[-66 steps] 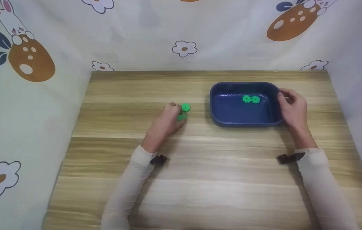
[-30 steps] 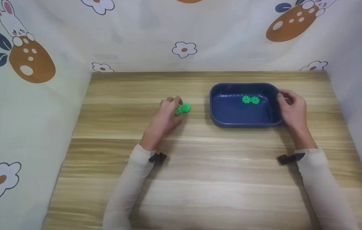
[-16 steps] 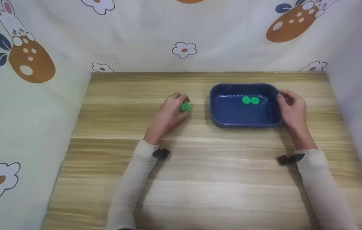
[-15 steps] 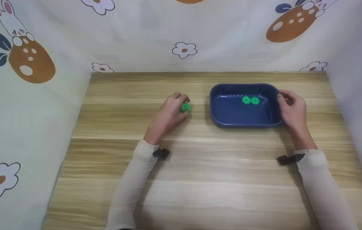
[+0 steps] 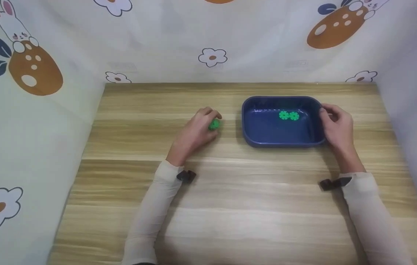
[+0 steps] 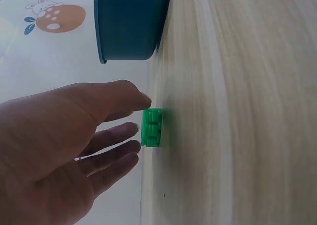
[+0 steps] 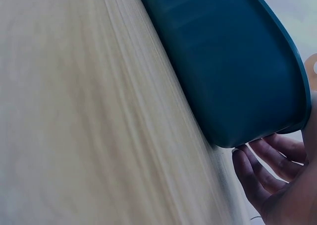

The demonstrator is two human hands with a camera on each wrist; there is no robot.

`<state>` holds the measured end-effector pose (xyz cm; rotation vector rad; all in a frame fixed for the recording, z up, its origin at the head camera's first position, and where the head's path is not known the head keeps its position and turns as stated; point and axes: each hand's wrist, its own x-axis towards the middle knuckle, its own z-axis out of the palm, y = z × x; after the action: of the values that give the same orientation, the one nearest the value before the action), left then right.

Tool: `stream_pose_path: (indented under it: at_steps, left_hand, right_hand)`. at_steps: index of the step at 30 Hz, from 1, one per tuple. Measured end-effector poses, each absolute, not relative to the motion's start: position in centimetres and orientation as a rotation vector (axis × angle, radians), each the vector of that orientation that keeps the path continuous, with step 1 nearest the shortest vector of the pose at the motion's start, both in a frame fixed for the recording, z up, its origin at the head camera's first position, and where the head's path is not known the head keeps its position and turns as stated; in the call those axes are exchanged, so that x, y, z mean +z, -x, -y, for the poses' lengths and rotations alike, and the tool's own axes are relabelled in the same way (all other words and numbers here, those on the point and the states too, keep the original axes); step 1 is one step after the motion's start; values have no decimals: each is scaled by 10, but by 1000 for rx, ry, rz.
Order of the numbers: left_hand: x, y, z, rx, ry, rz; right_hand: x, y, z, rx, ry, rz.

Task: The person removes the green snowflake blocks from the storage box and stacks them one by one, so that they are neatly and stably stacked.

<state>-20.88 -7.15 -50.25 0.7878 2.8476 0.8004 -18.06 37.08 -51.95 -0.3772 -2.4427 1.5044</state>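
On the wooden table, my left hand is at a small stack of green notched plastic discs. In the left wrist view, the stack sits flat. My thumb and fairly straight fingertips are close to its upper side; whether they touch it is unclear. My right hand holds the right end of a dark blue rectangular box, thumb at the rim, fingers outside. Inside the box lie two green notched discs, side by side. The right wrist view shows fingers against the box's outer wall.
A pale cloth with printed flowers and rabbits rises behind the table and along both sides. A strip of bare table separates the left hand from the box. Small black cameras are strapped at both cuffs.
The green discs by my left hand, earlier lying apart, are now together in one stack. That hand has shifted slightly right and away from me. The right hand and box have stayed put.
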Motion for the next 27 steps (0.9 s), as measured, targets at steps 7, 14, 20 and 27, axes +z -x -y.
stream_pose_path:
  at_steps: [7,14,20,27]
  left_hand:
    - [-506,211,73,814,-812,-2801]
    - [-507,213,72,803,-839,-2782]
    - [-508,214,72,807,-847,-2779]
    - [-510,215,73,849,-846,-2776]
  right_hand:
    - [-520,180,-371,1489,376,2454]
    - [-521,179,-371,1491,386,2451]
    - [-522,180,-372,1498,386,2443]
    - [-520,182,-373,1527,398,2458]
